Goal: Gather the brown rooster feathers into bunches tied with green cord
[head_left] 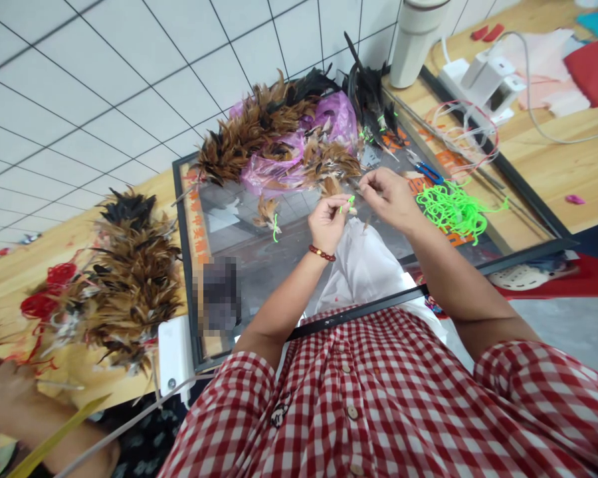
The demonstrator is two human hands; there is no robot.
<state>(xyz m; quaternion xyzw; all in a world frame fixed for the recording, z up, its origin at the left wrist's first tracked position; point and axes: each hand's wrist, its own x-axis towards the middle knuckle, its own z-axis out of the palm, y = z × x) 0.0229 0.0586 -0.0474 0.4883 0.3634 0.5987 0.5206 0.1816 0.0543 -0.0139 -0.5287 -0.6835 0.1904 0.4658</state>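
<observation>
My left hand [329, 219], with a red bead bracelet on the wrist, is closed around a small bunch of brown feathers [331, 187] bound with a bit of green string [347, 203]. My right hand [386, 192] is pinched shut beside it, fingers at the feather stems and the string. Both hands hover over a glass-topped framed board [259, 265]. Just beyond them lies a heap of brown and black feathers [259, 133] on a purple plastic bag [336, 116]. A tied feather bundle [269, 214] lies on the glass to the left.
A tangle of green string [453, 209] and blue-handled scissors [428, 171] lie right of my hands. A big pile of tied feathers [129, 272] with red string sits left. A white cup [413, 40], power strip and cables stand far right. Another person's arm [24, 411] shows bottom left.
</observation>
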